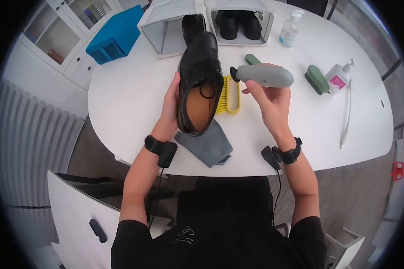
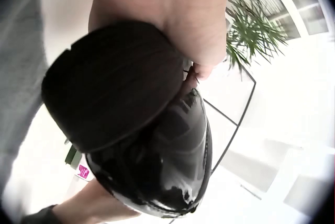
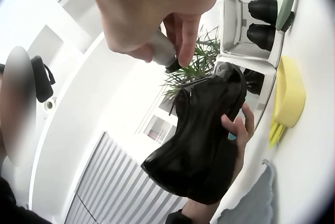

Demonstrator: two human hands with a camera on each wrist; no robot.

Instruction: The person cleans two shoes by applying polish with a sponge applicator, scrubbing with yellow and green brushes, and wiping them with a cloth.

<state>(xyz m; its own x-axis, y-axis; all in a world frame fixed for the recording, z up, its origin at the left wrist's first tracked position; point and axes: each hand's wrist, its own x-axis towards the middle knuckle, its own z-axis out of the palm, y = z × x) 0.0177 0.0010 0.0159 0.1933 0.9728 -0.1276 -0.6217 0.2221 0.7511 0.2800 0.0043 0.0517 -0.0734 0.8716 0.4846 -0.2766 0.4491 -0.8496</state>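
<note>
A black lace-up shoe (image 1: pixel 202 56) is held up over the table by my left hand (image 1: pixel 169 103), its heel toward me and brown insole showing. In the left wrist view the black heel (image 2: pixel 115 82) and glossy upper hide most of that hand. My right hand (image 1: pixel 276 107) grips a grey handheld tool (image 1: pixel 267 75) whose round black tip points at the shoe, with a gap between them. The right wrist view shows my fingers (image 3: pixel 188 41) around the tool, and my left fingers (image 3: pixel 241 130) against the shoe's side.
Under the shoe lies a grey cloth (image 1: pixel 208 145), beside a yellow brush (image 1: pixel 234 110). Two open boxes (image 1: pixel 164 39) with black shoes stand behind. Green brushes (image 1: pixel 316 78), pump bottles (image 1: pixel 289 31) and a white stick (image 1: pixel 347 116) are to the right; a blue case (image 1: pixel 116 33) is back left.
</note>
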